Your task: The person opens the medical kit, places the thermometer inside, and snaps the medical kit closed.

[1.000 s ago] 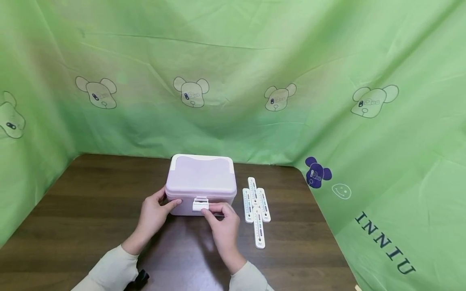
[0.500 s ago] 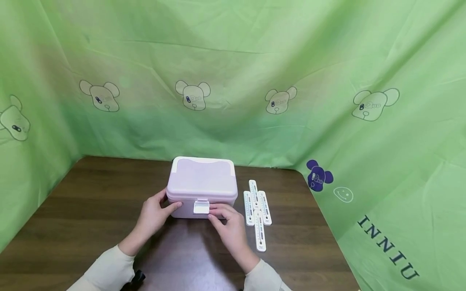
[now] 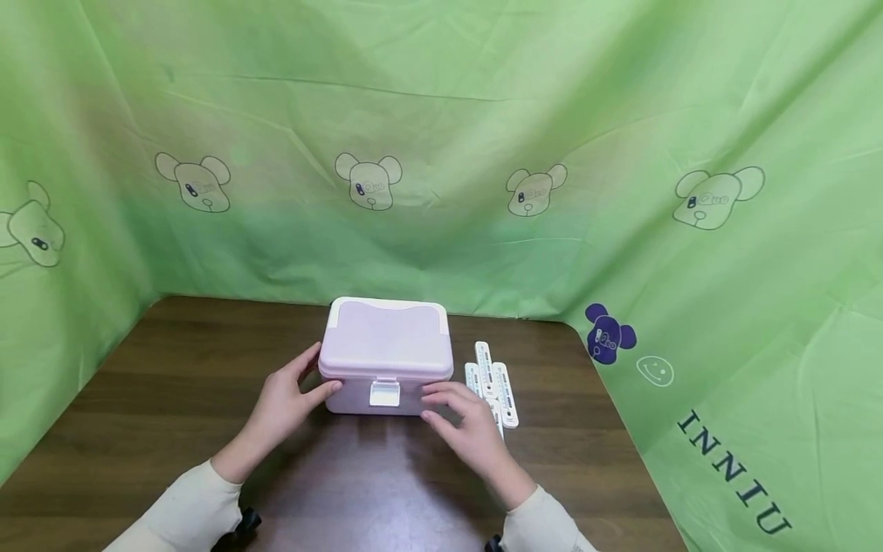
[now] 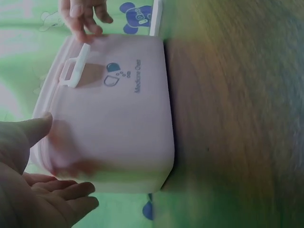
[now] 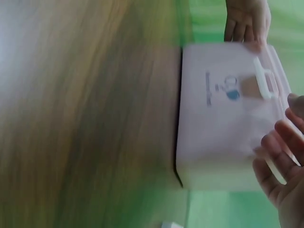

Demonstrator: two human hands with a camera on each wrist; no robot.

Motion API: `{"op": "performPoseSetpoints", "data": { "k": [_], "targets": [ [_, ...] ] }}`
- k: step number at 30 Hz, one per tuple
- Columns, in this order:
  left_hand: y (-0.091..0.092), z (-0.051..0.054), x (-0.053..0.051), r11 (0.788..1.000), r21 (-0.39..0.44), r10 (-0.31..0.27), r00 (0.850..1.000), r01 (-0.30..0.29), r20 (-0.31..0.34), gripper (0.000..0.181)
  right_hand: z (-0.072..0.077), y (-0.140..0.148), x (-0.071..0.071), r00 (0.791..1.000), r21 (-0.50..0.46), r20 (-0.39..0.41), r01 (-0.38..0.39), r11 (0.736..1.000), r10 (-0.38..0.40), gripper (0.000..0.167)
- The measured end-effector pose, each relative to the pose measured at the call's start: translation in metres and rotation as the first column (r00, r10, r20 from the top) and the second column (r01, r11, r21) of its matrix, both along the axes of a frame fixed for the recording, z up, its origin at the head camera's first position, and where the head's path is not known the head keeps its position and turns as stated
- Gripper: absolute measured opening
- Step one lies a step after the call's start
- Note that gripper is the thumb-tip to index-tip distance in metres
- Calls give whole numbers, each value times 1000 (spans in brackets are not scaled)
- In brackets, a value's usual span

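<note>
A lilac medicine chest (image 3: 386, 337) with a pale lid sits on the table, its lid down. Its white front latch (image 3: 385, 393) is swung outward from the front wall, as the left wrist view shows too. My left hand (image 3: 283, 406) is at the chest's left front corner, thumb by the front and fingers spread along the left side; whether they touch is unclear. Near the right front corner, my right hand (image 3: 469, 429) hovers with loosely bent fingers and holds nothing. Beside the chest lie several white strip thermometers (image 3: 506, 395), partly hidden behind my right hand.
The brown wooden table (image 3: 207, 368) carries the chest and thermometers. A green curtain (image 3: 441, 253) printed with bear faces hangs behind it and along both sides. A black strap (image 3: 237, 529) shows at my left wrist.
My right hand has let go of the latch and moved right. The latch has swung up and outward. My left hand has stayed by the corner, its fingers looser. The camera view shifted slightly.
</note>
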State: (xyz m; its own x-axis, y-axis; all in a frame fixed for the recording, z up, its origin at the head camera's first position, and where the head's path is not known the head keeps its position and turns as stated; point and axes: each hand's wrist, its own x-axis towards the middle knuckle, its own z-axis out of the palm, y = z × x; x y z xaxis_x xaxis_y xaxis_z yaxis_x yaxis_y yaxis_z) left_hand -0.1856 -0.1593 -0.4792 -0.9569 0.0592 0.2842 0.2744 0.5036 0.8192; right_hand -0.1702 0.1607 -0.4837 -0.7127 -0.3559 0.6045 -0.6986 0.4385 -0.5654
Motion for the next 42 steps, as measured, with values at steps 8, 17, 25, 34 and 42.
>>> {"op": "performPoseSetpoints", "data": {
  "k": [8, 17, 25, 34, 42],
  "targets": [
    [-6, 3, -3, 1000, -20, 3, 999, -3, -36, 83, 6, 25, -11, 993, -4, -80, 84, 996, -84, 19],
    [-5, -3, -6, 1000, -17, 9, 999, -10, -49, 81, 4, 31, -23, 959, 18, -134, 253, 967, -248, 41],
    [-3, -3, -8, 1000, 12, -2, 997, 3, -75, 72, 5, 26, -25, 954, -7, -113, 280, 960, -279, 40],
    [-3, 0, -7, 1000, 12, 1, 997, 0, -73, 72, 8, 20, -30, 948, -100, -52, 307, 946, -314, 31],
    [-8, 14, -11, 997, -74, 11, 991, -22, -136, 69, 18, 21, -34, 951, -134, 14, 306, 942, -307, 28]
  ]
}}
